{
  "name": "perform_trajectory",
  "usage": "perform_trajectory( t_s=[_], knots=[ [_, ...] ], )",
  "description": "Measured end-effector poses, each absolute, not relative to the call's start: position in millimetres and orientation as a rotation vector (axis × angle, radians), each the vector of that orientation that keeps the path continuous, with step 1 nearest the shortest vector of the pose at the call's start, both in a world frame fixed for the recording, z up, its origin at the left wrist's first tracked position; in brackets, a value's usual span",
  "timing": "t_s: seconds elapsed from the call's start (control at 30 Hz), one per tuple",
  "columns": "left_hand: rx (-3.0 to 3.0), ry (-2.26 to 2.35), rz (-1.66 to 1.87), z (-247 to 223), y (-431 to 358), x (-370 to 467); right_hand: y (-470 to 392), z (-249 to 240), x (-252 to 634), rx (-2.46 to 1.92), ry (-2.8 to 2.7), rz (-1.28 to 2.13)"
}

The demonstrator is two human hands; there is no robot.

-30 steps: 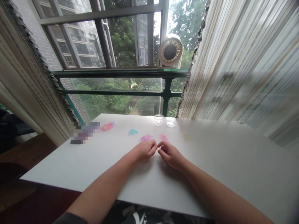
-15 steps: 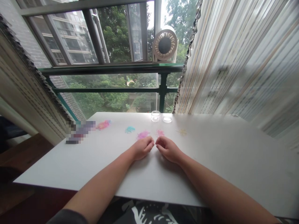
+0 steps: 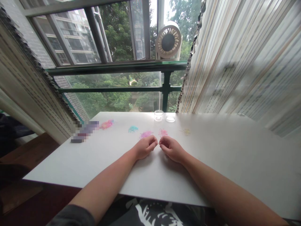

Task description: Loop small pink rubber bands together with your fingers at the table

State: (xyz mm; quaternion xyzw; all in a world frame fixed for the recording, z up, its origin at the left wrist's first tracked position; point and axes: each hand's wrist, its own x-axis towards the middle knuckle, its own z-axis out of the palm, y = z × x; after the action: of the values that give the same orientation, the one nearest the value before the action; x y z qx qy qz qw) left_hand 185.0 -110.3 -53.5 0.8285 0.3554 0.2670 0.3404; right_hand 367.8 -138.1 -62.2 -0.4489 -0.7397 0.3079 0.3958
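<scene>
My left hand (image 3: 146, 147) rests on the white table with its fingers curled together, just in front of a purple-pink pile (image 3: 146, 134). Close beside it, my right hand (image 3: 171, 148) is curled in the same way, near a pink pile (image 3: 163, 132). The fingertips of both hands almost meet; anything between them is too small to make out. A teal pile (image 3: 133, 129) lies further left and a faint yellow pile (image 3: 186, 131) to the right. Behind them stand a clear round container (image 3: 158, 115) and a clear lid-like disc (image 3: 170, 119).
On the white table (image 3: 94, 160), a pink and orange pile (image 3: 107, 124) lies at the left, beside a blurred-out purple item (image 3: 87, 130). A round white fan (image 3: 168, 41) stands at the window above the green railing (image 3: 117, 67). Curtains hang at both sides.
The whole view has shifted slightly, with the table and piles appearing a little further right and up. Both hands keep nearly the same pose.
</scene>
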Motion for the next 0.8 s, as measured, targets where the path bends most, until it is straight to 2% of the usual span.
perform_trajectory(
  t_s=[0.47,0.63,0.8],
  knots=[
    [2.113,0.901,0.703,-54,-108,184,-139,-59,369,-1.146,-1.879,0.732],
    [2.084,0.909,0.731,-55,-104,180,-128,-40,407,-1.275,-2.005,0.377],
    [2.080,0.963,0.804,-57,-100,176,-106,-32,471,-1.701,-1.737,0.062]
  ],
)
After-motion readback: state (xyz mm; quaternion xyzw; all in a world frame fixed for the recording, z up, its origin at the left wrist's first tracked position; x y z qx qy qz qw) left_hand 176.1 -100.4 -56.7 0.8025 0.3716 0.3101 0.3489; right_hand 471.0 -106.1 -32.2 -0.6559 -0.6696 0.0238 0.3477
